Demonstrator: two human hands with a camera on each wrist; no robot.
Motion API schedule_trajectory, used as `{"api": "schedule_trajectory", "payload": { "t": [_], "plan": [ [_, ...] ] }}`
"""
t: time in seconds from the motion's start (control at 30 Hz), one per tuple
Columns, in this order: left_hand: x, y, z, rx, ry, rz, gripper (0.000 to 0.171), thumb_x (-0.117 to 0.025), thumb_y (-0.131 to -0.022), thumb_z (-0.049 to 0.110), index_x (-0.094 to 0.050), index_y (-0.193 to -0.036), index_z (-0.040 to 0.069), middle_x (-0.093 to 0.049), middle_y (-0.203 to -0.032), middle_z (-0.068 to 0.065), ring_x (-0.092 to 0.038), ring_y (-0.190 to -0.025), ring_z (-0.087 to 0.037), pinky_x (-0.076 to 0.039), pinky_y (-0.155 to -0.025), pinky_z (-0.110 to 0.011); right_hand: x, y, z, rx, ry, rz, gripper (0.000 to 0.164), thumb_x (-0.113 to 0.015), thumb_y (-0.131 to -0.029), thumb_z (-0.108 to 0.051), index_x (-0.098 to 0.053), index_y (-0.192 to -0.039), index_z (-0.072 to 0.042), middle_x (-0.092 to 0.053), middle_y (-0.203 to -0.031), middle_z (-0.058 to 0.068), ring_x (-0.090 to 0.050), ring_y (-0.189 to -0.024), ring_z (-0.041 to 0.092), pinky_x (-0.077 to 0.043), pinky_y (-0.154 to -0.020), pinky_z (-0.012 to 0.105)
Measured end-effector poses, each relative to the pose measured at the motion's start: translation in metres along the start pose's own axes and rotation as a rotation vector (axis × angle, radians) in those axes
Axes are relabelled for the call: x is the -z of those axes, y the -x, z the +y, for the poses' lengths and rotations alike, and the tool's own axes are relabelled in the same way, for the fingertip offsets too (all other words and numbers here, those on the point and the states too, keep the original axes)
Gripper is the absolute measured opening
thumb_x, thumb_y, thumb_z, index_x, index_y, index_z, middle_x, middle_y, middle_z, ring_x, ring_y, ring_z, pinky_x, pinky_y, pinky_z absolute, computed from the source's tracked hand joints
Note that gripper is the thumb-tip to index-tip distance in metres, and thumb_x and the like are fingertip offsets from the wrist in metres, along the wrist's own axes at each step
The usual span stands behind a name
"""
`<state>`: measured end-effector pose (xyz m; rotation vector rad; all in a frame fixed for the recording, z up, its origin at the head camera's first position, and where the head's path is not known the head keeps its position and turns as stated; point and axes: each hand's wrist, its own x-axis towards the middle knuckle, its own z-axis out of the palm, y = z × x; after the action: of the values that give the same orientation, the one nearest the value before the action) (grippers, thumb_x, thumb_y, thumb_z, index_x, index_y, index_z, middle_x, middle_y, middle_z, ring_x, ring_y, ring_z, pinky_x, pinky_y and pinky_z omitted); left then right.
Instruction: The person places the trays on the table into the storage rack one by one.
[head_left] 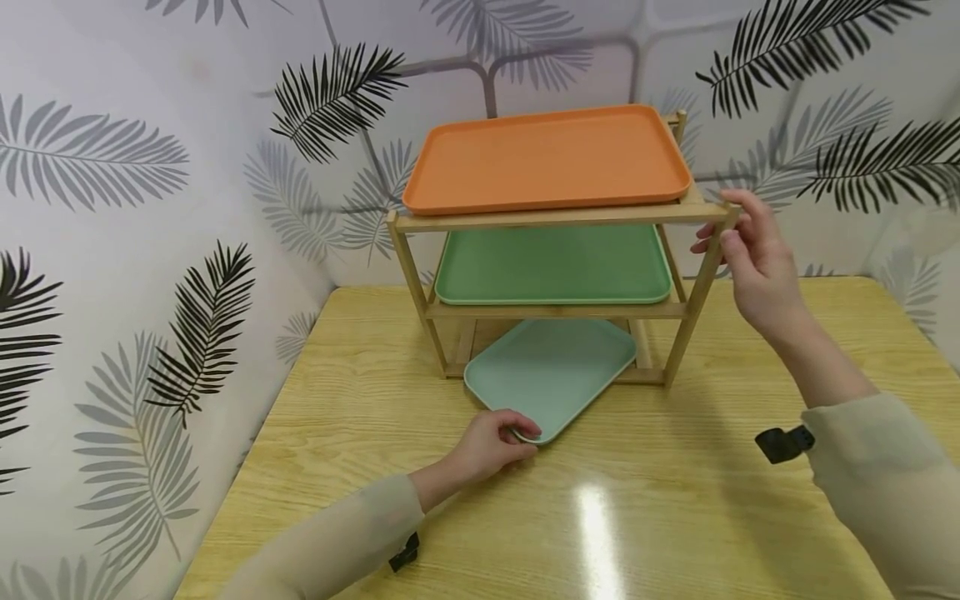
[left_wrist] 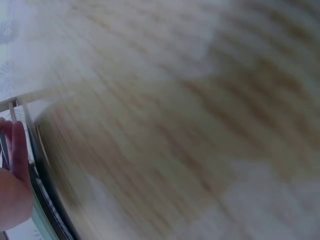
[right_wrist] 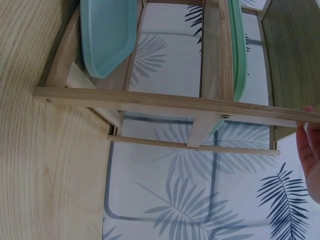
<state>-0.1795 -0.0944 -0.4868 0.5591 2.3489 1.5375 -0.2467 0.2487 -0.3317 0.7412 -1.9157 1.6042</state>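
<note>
A three-tier wooden rack (head_left: 558,311) stands on the table. On its bottom tier a pale blue-green tray (head_left: 551,375) lies askew, its near corner sticking out past the front. My left hand (head_left: 487,446) pinches that corner between thumb and fingers; only part of this hand (left_wrist: 15,185) shows at the edge of the left wrist view. Up at the rack's right front post, my right hand (head_left: 768,271) grips near the top, thumb in front and fingers behind. The right wrist view catches its fingers (right_wrist: 306,145) against the post (right_wrist: 165,101).
An orange tray (head_left: 547,162) lies on the top tier and a green tray (head_left: 555,262) on the middle one. Behind the rack and to the left rise leaf-patterned walls (head_left: 112,250). The wooden table (head_left: 360,400) reaches toward me.
</note>
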Motion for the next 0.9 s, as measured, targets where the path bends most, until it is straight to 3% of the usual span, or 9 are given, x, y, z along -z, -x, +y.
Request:
{"api": "schedule_trajectory", "payload": {
  "t": [0.2, 0.4, 0.67, 0.8, 0.9],
  "plan": [
    [0.004, -0.002, -0.004, -0.068, -0.115, 0.041, 0.01, -0.075, -0.083, 0.001, -0.075, -0.093, 0.003, -0.062, -0.084, -0.001, -0.06, -0.07, -0.005, -0.051, -0.063, -0.022, -0.001, 0.002, -0.001, -0.028, 0.026, 0.008, 0.039, -0.035, -0.103, -0.001, -0.039, -0.141, -0.002, -0.058, -0.099, 0.008, -0.063, -0.088, 0.013, -0.047, -0.076, 0.02],
    [0.017, -0.008, -0.012, -0.064, -0.12, 0.063, 0.006, -0.076, -0.083, 0.005, -0.075, -0.09, 0.005, -0.061, -0.084, 0.001, -0.059, -0.07, -0.007, -0.05, -0.061, -0.023, -0.001, 0.002, 0.001, -0.013, 0.077, 0.009, 0.039, -0.034, -0.103, -0.001, -0.038, -0.142, -0.002, -0.058, -0.099, 0.008, -0.063, -0.088, 0.012, -0.046, -0.076, 0.02],
    [0.05, -0.022, -0.024, -0.081, -0.089, -0.046, 0.009, -0.077, -0.083, 0.005, -0.075, -0.091, 0.001, -0.061, -0.088, -0.001, -0.055, -0.079, -0.01, -0.047, -0.068, -0.024, 0.0, 0.002, 0.003, -0.012, 0.036, 0.002, 0.039, -0.034, -0.103, -0.001, -0.038, -0.142, -0.002, -0.058, -0.1, 0.009, -0.062, -0.089, 0.013, -0.046, -0.077, 0.021],
    [0.063, -0.026, -0.023, -0.071, -0.187, -0.049, 0.008, -0.077, -0.083, 0.007, -0.075, -0.091, 0.005, -0.064, -0.09, 0.001, -0.054, -0.076, -0.009, -0.046, -0.066, -0.024, 0.0, 0.001, 0.002, -0.008, 0.032, 0.0, 0.039, -0.034, -0.103, -0.001, -0.038, -0.142, -0.003, -0.058, -0.1, 0.007, -0.062, -0.089, 0.014, -0.045, -0.078, 0.021],
    [0.066, -0.026, -0.02, -0.051, -0.273, -0.014, 0.009, -0.077, -0.084, 0.01, -0.076, -0.093, 0.01, -0.065, -0.09, 0.003, -0.053, -0.07, -0.008, -0.045, -0.062, -0.024, 0.0, 0.0, 0.001, -0.004, 0.056, 0.002, 0.039, -0.034, -0.103, -0.001, -0.037, -0.142, -0.003, -0.058, -0.1, 0.005, -0.062, -0.089, 0.013, -0.045, -0.077, 0.022]
  ]
}}
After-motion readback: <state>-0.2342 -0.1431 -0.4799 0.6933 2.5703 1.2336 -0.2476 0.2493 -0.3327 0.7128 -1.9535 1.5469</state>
